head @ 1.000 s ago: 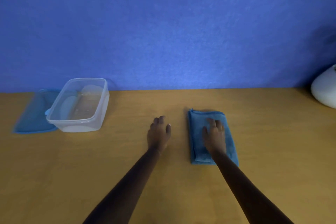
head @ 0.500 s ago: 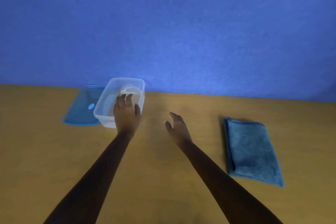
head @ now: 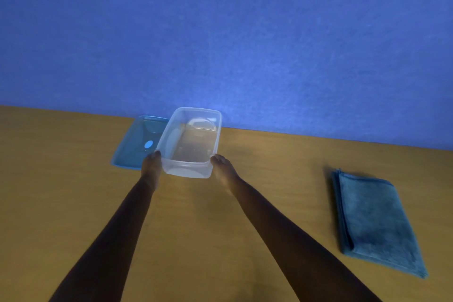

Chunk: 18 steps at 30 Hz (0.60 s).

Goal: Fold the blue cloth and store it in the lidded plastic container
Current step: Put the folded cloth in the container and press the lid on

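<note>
The clear plastic container (head: pixel 188 169) stands empty and without its lid on the wooden table, near the blue wall. My left hand (head: pixel 151 167) grips its near left corner and my right hand (head: pixel 221 167) grips its near right corner. The blue lid (head: pixel 133 144) lies flat on the table just left of the container, partly behind it. The blue cloth (head: pixel 375 223) lies folded into a long rectangle at the right, well apart from both hands.
The wooden table (head: pixel 220 240) runs across the whole view up to the blue wall (head: pixel 220 32) at the back. Bare tabletop lies between the container and the cloth.
My right hand left the folded cloth and moved left to the container. My left hand also reached it. Both hands now hold its near corners. The view has swung left.
</note>
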Each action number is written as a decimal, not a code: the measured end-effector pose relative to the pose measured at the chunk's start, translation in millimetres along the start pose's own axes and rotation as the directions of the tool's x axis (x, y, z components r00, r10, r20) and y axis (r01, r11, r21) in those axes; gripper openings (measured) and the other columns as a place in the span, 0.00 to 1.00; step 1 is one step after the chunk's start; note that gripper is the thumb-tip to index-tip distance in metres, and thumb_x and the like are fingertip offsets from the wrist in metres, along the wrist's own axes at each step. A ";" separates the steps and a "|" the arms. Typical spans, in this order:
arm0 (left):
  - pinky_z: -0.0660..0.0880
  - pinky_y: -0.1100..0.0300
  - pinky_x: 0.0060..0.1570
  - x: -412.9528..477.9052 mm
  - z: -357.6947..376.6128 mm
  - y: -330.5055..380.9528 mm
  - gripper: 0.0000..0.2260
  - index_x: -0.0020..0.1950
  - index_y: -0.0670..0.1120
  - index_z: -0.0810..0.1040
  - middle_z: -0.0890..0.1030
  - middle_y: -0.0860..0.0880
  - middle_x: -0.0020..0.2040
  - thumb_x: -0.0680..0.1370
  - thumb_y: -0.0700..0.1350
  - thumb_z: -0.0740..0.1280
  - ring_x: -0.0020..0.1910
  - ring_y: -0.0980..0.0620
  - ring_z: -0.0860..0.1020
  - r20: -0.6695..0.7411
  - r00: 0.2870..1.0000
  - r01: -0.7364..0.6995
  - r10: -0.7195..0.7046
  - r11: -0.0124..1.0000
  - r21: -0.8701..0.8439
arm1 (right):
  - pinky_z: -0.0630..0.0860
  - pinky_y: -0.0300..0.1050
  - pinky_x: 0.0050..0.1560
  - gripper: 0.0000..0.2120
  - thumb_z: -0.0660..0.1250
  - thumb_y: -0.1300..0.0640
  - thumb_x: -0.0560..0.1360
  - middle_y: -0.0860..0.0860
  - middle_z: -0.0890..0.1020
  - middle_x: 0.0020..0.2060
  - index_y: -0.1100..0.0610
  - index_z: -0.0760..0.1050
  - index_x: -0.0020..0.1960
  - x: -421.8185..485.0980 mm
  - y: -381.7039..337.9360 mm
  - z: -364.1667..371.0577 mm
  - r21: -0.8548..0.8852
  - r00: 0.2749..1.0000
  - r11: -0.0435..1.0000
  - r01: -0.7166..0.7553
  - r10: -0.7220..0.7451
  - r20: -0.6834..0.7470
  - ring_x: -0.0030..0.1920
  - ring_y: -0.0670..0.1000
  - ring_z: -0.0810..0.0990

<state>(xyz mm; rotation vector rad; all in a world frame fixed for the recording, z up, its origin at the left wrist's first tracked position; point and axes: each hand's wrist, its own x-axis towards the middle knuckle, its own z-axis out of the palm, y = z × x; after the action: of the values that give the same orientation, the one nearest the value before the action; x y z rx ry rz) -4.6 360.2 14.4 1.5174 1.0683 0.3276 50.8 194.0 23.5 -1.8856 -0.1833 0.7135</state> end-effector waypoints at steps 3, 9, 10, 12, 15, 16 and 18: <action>0.69 0.57 0.41 1.5 3.4 -1.5 0.13 0.55 0.34 0.74 0.70 0.50 0.38 0.80 0.40 0.54 0.47 0.45 0.72 0.026 0.999 0.036 -0.034 0.993 -0.116 | 0.67 0.52 0.68 0.21 0.56 0.56 0.78 0.59 0.71 0.68 0.62 0.66 0.69 4.6 1.5 3.6 0.036 1.000 0.999 -0.009 0.009 -0.006 0.67 0.59 0.70; 0.66 0.57 0.50 -19.4 29.3 11.1 0.13 0.61 0.40 0.72 0.65 0.55 0.36 0.80 0.40 0.53 0.52 0.50 0.65 0.075 0.997 0.030 -0.019 0.989 -0.146 | 0.70 0.47 0.46 0.16 0.59 0.60 0.75 0.56 0.76 0.50 0.63 0.72 0.62 8.0 10.9 -19.9 0.068 0.994 0.998 0.015 -0.008 -0.107 0.49 0.54 0.74; 0.65 0.57 0.50 -22.0 37.5 11.5 0.15 0.65 0.37 0.69 0.65 0.54 0.35 0.80 0.40 0.53 0.51 0.50 0.65 0.069 0.998 0.010 0.000 0.987 -0.158 | 0.69 0.45 0.43 0.15 0.59 0.60 0.75 0.55 0.76 0.48 0.63 0.73 0.60 6.8 13.6 -26.7 0.080 0.991 0.996 0.023 -0.012 -0.136 0.48 0.54 0.73; 0.66 0.58 0.43 -34.2 54.6 15.7 0.14 0.61 0.34 0.71 0.67 0.50 0.35 0.79 0.38 0.54 0.45 0.49 0.68 0.043 0.999 -0.022 0.031 0.980 -0.199 | 0.68 0.46 0.43 0.14 0.59 0.60 0.74 0.55 0.76 0.46 0.62 0.75 0.57 2.2 19.4 -42.0 0.109 0.980 0.993 0.043 -0.021 -0.196 0.47 0.54 0.73; 0.62 0.60 0.31 -56.9 82.1 19.4 0.11 0.38 0.43 0.71 0.67 0.49 0.32 0.78 0.36 0.55 0.35 0.50 0.66 0.057 0.997 -0.039 0.055 0.968 -0.248 | 0.68 0.47 0.43 0.15 0.60 0.59 0.72 0.55 0.77 0.45 0.61 0.76 0.56 -12.6 27.0 -69.9 0.144 0.964 0.988 0.053 -0.013 -0.266 0.46 0.54 0.74; 0.61 0.60 0.30 -62.4 91.5 18.1 0.14 0.34 0.46 0.69 0.67 0.49 0.32 0.78 0.35 0.55 0.32 0.50 0.65 0.066 0.996 -0.050 0.067 0.970 -0.238 | 0.69 0.48 0.45 0.16 0.60 0.57 0.71 0.55 0.77 0.45 0.61 0.76 0.55 -19.5 29.1 -79.9 0.147 0.957 0.987 0.060 -0.015 -0.290 0.46 0.55 0.75; 0.61 0.60 0.30 -76.7 108.1 15.2 0.14 0.33 0.43 0.69 0.66 0.46 0.30 0.78 0.34 0.56 0.29 0.50 0.64 0.101 0.991 -0.057 0.083 0.971 -0.233 | 0.68 0.49 0.46 0.17 0.59 0.54 0.67 0.56 0.78 0.44 0.60 0.77 0.52 -32.5 34.7 -99.7 0.136 0.939 0.989 0.059 -0.008 -0.344 0.46 0.55 0.75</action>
<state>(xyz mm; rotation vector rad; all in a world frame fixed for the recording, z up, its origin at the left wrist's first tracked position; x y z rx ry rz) 38.7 234.5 26.2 1.3516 0.8606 0.3983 72.9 86.1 31.4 -1.8293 0.0578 0.3546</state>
